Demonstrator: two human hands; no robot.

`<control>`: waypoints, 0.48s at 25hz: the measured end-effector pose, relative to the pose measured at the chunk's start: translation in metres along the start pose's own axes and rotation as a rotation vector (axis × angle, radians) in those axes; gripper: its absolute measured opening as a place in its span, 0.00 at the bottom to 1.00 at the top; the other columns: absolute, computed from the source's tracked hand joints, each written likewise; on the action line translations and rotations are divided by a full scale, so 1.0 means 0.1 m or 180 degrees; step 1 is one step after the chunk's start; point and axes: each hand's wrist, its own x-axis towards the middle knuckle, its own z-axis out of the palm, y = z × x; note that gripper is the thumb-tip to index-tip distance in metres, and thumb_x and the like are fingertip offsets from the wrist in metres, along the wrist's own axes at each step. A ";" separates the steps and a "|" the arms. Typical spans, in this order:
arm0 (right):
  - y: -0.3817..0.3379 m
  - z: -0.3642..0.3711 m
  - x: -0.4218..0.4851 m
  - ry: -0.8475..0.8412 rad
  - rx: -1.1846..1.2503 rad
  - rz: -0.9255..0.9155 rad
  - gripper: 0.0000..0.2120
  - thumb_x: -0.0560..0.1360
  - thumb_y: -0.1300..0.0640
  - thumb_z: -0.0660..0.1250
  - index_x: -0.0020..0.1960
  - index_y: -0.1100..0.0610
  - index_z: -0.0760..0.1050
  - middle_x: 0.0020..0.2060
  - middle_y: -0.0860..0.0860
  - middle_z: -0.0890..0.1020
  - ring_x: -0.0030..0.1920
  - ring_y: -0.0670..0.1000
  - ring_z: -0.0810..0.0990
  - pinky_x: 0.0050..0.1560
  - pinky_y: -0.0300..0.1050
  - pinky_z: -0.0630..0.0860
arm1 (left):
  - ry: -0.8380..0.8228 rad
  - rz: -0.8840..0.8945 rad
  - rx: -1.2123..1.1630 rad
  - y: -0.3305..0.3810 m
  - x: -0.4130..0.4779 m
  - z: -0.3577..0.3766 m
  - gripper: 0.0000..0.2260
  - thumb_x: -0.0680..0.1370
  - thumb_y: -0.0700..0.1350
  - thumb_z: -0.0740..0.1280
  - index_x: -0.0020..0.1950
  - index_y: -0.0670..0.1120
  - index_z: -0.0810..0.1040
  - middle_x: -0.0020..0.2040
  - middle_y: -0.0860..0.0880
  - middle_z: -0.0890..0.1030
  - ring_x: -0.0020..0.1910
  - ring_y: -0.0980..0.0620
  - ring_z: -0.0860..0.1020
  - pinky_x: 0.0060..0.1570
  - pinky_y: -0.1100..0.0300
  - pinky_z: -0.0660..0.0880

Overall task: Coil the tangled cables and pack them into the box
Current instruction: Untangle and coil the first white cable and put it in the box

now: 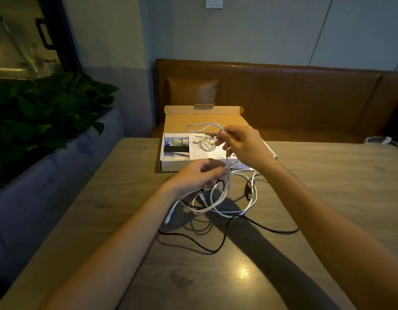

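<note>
A white cable [227, 211] lies in loose loops on the wooden table [327, 180], tangled with a thin black cable [216, 250]. My right hand [242, 145] pinches the white cable above the box, and a loop of it arcs to the left. Lower down, my left hand [198, 175] closes on the same white cable where it hangs towards the pile. The open cardboard box [171, 166] stands behind my hands with its lid up. Inside it lie a small coiled white cable [205, 142], paper sheets and small items.
A black USB plug [249, 193] rests at the right of the pile. A planter with green leaves [43, 113] runs along the table's left side. A brown leather bench [283, 97] stands behind the table.
</note>
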 end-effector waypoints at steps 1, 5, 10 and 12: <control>0.00 0.03 0.01 0.0107 0.0022 -0.0038 0.11 0.83 0.58 0.63 0.52 0.61 0.82 0.41 0.53 0.86 0.35 0.47 0.82 0.35 0.40 0.81 | 0.0042 -0.0006 0.0379 0.00 0.01 0.04 0.15 0.80 0.51 0.68 0.66 0.49 0.78 0.59 0.50 0.82 0.59 0.51 0.80 0.59 0.56 0.77; 0.05 0.12 0.01 0.0380 0.0081 0.0057 0.09 0.83 0.59 0.63 0.52 0.60 0.82 0.40 0.52 0.85 0.34 0.47 0.81 0.35 0.37 0.80 | 0.0164 0.0058 0.0967 0.05 0.04 0.11 0.12 0.81 0.51 0.68 0.60 0.47 0.81 0.53 0.47 0.84 0.53 0.49 0.81 0.55 0.51 0.77; 0.20 0.15 -0.04 0.0453 0.0096 0.0484 0.10 0.83 0.57 0.63 0.54 0.59 0.82 0.39 0.52 0.84 0.35 0.48 0.82 0.36 0.34 0.79 | 0.0309 0.0079 0.1610 -0.01 0.05 0.10 0.08 0.77 0.51 0.72 0.52 0.48 0.83 0.46 0.49 0.83 0.47 0.51 0.80 0.51 0.47 0.80; 0.23 0.19 -0.08 0.0595 0.0205 0.0631 0.10 0.83 0.57 0.62 0.53 0.60 0.82 0.39 0.53 0.84 0.36 0.49 0.83 0.37 0.35 0.81 | 0.0211 0.0041 0.1782 -0.01 0.04 0.10 0.09 0.75 0.51 0.75 0.51 0.50 0.80 0.45 0.50 0.82 0.45 0.51 0.79 0.47 0.51 0.79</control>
